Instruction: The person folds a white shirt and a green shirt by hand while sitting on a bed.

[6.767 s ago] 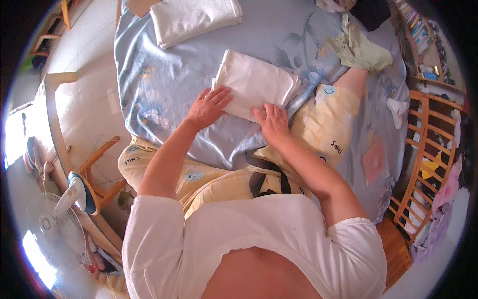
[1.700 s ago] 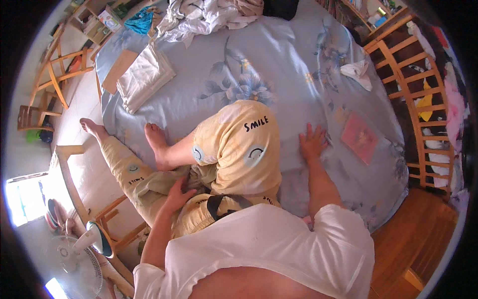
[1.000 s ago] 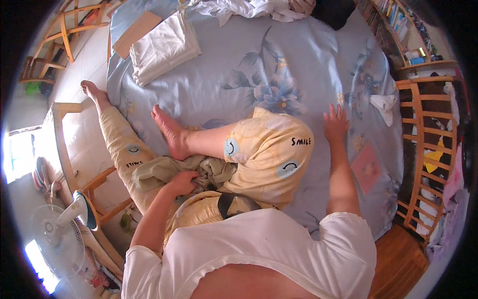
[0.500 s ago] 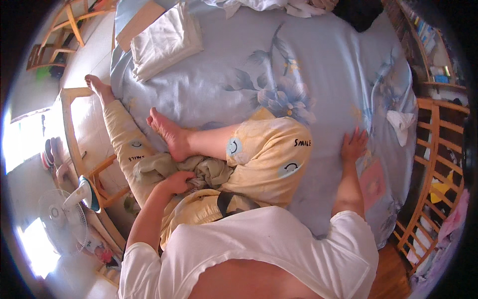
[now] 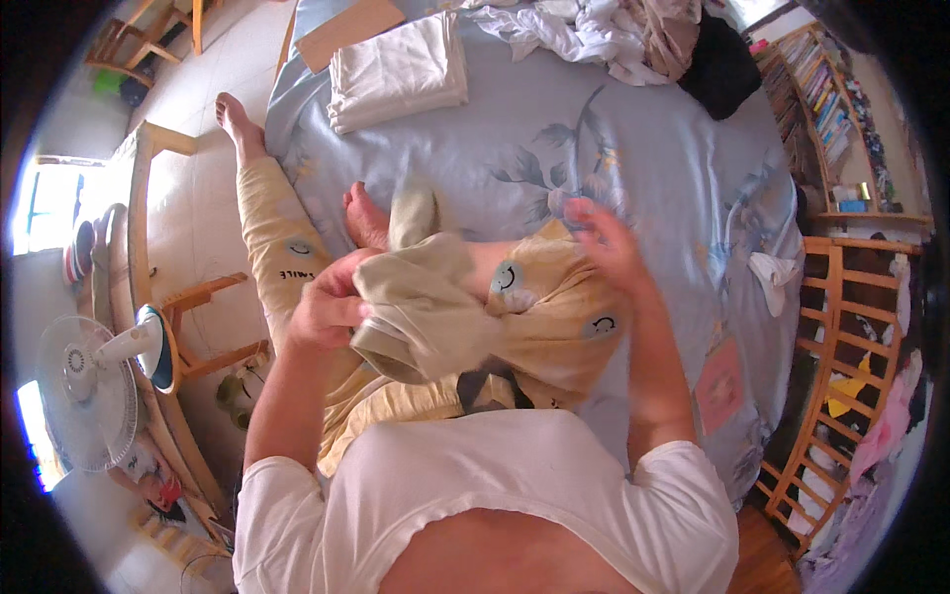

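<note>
My left hand [image 5: 332,302] is closed on a crumpled olive-beige garment [image 5: 426,307] and lifts it above my lap. Part of the cloth sticks up towards my bare foot [image 5: 366,220]; its shape is too bunched to tell what kind of garment it is. My right hand [image 5: 606,243] is in the air near my bent right knee, slightly blurred, its fingers apart and nothing in them. Yellow trousers [image 5: 574,327] with blue smiley patches cover my legs.
I sit on a bed with a blue flowered sheet [image 5: 693,198]. Ahead lie a folded white cloth stack [image 5: 396,74], a brown board [image 5: 346,30], rumpled white clothes [image 5: 564,35] and a black cloth [image 5: 720,69]. A fan [image 5: 89,386] stands left; a wooden rack [image 5: 836,366] stands right.
My left hand has raised the garment from my lap, and the cloth has partly spread. My right hand has left the bed sheet and moved inward, over my right knee.
</note>
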{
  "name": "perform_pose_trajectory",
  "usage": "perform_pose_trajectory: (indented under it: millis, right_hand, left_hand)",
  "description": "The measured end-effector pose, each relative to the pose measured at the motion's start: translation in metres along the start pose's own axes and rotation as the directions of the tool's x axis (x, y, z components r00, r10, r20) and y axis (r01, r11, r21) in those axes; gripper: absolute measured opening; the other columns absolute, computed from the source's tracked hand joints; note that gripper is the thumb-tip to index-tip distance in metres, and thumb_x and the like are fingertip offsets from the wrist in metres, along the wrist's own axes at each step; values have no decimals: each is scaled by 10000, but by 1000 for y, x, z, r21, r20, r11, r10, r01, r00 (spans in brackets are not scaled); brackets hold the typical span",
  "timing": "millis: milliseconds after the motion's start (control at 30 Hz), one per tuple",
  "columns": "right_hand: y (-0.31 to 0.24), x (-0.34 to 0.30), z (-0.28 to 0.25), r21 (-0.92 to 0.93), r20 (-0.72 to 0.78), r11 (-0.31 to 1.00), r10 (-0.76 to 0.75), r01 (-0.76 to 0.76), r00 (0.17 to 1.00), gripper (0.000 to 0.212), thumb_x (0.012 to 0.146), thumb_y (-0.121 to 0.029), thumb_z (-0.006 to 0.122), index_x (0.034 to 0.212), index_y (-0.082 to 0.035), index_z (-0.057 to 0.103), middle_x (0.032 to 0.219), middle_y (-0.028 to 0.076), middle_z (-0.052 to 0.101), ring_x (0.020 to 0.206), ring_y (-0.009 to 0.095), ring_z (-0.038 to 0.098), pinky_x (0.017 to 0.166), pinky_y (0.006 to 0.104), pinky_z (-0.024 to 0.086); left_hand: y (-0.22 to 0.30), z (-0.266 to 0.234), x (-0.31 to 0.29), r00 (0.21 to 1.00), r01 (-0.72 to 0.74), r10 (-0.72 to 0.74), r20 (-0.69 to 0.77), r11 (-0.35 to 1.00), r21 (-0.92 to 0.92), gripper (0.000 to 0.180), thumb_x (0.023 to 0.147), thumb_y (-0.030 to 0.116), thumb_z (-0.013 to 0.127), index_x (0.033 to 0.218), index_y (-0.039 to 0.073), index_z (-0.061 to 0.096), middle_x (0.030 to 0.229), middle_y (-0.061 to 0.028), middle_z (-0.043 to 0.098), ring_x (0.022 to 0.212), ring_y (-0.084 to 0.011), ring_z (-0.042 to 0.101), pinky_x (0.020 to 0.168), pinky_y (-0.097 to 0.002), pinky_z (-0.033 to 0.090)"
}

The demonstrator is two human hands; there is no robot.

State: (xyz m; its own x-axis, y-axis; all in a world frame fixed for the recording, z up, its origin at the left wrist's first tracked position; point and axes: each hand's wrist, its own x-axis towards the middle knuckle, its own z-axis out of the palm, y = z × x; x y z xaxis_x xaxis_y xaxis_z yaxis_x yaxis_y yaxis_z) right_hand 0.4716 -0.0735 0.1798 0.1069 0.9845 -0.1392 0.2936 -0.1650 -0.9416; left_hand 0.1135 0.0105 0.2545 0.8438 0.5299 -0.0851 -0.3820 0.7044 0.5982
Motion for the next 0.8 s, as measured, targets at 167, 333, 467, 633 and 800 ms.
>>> perform_pose_trajectory:
  millis: [167,333,467,633,800]
  right_hand:
    - [-25,50,123,-670,329,710,23,217,944,344,876,-171,532,1202,-64,526,1161,119,576,1060,249,551,902,360,438]
    - [-35,45,169,-798,395,569,244,199,885,334,892,-269,477,1118,-46,581,1097,154,599,1020,306,562,868,386,446]
    - [-50,31,172,-811,383,556,273,180,882,397,904,-347,434,1050,-31,626,1046,181,618,988,352,571,840,406,452]
    - [-10,28,174,-842,253,525,176,127,951,548,902,-492,365,910,-49,688,937,169,657,920,345,610,779,442,464]
    - [-17,-18,197,-864,348,443,184,239,919,588,873,-553,388,852,-61,709,915,163,666,893,326,629,771,445,462]
  left_hand:
    - [-22,61,15,878,188,-191,440,981,52,400,768,-66,637,1153,-26,539,1086,-28,568,1017,-126,518,875,-267,412]
    - [-63,83,-19,779,408,-401,481,908,96,268,799,2,654,1050,-28,565,999,-26,561,961,-118,522,838,-258,406]
    - [-65,89,-50,842,323,-345,416,938,123,312,818,130,682,1084,34,550,996,34,546,942,-77,478,825,-243,406]
    - [-78,104,-76,830,299,-344,438,939,169,353,813,125,686,1123,35,543,1017,30,567,978,-75,491,859,-242,405]
    - [-101,112,-80,804,382,-424,418,906,184,372,806,111,691,1138,37,541,1027,32,564,977,-72,498,870,-247,409]
